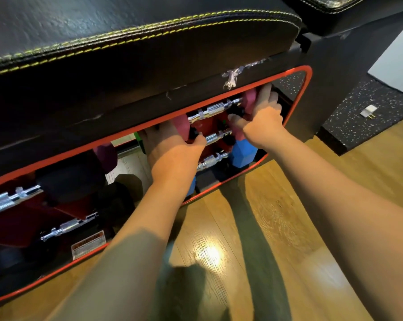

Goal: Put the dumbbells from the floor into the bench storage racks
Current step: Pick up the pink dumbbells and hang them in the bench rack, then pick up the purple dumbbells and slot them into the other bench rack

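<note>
Head cam: pink dumbbell (pixel 213 110) ends hand-hidden.

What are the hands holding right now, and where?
Both hold the pink dumbbell by its ends: left hand on the left head, right hand on the right head.

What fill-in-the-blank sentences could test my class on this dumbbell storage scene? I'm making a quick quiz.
1. Both hands hold the ends of a dumbbell whose end weights are ____ in colour.
2. The storage opening of the bench is edged with a ____ trim.
3. The lowest dumbbell in the rack by the hands has ____ end weights.
4. The stitching on the black seat pad is ____.

Missing words: pink; red; blue; yellow
</note>
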